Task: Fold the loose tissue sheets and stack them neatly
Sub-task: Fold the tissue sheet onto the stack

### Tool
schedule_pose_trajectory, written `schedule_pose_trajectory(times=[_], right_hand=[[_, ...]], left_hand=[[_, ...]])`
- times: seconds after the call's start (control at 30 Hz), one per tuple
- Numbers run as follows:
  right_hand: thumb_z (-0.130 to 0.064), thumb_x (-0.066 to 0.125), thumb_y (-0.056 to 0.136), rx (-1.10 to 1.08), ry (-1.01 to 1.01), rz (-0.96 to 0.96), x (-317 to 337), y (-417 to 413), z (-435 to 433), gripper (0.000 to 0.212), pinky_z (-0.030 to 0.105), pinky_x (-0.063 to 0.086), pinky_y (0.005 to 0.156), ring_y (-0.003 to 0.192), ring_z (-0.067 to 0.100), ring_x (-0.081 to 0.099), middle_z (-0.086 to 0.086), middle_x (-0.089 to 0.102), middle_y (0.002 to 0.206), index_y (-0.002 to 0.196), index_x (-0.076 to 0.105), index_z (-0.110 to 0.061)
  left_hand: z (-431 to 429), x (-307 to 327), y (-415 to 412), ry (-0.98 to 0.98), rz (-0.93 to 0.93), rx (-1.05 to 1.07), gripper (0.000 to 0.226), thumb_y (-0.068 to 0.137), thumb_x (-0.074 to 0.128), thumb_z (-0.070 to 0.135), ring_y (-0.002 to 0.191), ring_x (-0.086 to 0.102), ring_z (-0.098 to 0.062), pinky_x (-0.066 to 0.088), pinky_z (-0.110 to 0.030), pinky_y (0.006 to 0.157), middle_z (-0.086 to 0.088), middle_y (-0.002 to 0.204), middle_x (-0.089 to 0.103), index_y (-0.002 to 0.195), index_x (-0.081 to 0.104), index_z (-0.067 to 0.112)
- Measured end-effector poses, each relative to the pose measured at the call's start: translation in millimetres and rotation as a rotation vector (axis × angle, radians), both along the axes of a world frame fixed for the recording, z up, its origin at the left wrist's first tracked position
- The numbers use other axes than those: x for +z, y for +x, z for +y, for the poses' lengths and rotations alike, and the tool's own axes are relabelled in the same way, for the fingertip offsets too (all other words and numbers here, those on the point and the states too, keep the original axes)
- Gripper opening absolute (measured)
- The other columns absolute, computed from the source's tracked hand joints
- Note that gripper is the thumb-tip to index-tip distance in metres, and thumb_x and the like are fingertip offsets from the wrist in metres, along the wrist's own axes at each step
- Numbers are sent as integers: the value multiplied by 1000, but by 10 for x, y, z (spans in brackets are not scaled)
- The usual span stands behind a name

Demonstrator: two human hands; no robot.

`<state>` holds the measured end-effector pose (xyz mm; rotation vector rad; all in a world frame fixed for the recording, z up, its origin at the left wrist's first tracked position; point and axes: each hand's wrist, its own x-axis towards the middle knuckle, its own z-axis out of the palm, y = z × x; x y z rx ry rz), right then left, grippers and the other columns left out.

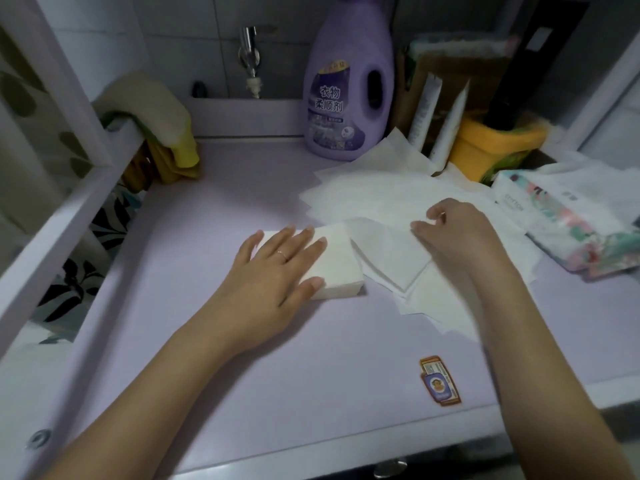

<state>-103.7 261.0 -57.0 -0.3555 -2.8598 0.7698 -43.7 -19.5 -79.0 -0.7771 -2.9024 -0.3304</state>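
While your left hand (277,268) lies flat on the stack of folded tissues (341,268), its fingers (304,242) are straight and released, spread over the top of the stack and pressing it down onto the bench (207,220). A thin ring (282,254) shows on one of them. The stack sits near the middle of the bench, squared up, with its right half uncovered.

At 3 o'clock from the stack, touching it, lies a half-folded sheet (391,258). Your right hand (457,233) grips this sheet at its far right corner: the fingers are curled in, and the thumb and forefinger pinch the edge. The rest of the sheet lies on the loose sheets (363,195), which spread in an untidy fan from 1 o'clock of the stack round to 4 o'clock, overlapping one another and running under your right forearm.

At 12 o'clock from the loose sheets a purple softener bottle (346,98) stands upright against the back edge. At 2 o'clock a yellow cup (491,147) holds a dark object, with two white tubes (446,129) leaning just beside it. A soft tissue pack (571,220) lies at 3 o'clock, touching the sheets. A cloth (152,109) hangs over the rail at 10 o'clock, and a small sticker (440,381) is on the bench at 5 o'clock.
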Motion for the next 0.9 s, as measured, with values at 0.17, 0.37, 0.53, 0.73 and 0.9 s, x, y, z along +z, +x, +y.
schedule_pose_trajectory(times=[0.17, 0.37, 0.53, 0.73, 0.9], right_hand=[[-42, 77, 76, 67, -104, -36, 86, 63, -71, 45, 30, 40, 75, 97, 18, 53, -3, 54, 100, 109, 58, -17], [-33, 80, 75, 184, 10, -185, 137, 113, -134, 29, 29, 43, 72, 78, 16, 53, -7, 53, 77, 91, 62, -17], [-22, 72, 83, 246, -146, -75, 172, 99, -136, 15, 21, 38, 58, 68, 10, 49, -6, 51, 72, 80, 60, -15], [-13, 69, 86, 366, -875, 332, 426, 273, -305, 5, 14, 45, 57, 63, 1, 60, -12, 65, 72, 87, 64, -14], [-29, 76, 67, 609, -1245, 210, 477, 386, -513, 10, 20, 54, 65, 75, 7, 68, -7, 73, 81, 77, 76, -28]], left_hand=[[14, 8, 12, 14, 2, -4, 74, 86, -2, 62, 148, 2, -8, -6, -30, 115, 11, 160, 12, 151, 17, 35], [2, 23, 9, 64, -10, -4, 88, 80, -16, 73, 147, 3, -5, -5, -29, 116, 13, 159, 15, 150, 22, 37], [4, 20, 13, 113, -2, 2, 74, 85, 1, 64, 146, 5, -2, -4, -27, 116, 15, 158, 19, 148, 29, 36], [8, 79, 6, 494, 3, -47, 53, 91, 19, 59, 143, 11, 7, -3, -24, 117, 20, 150, 31, 132, 46, 39], [-27, 307, 20, 1209, -183, -119, 56, 87, 46, 59, 121, 55, -6, 42, -17, 99, 12, 126, 63, 125, 56, 20]])
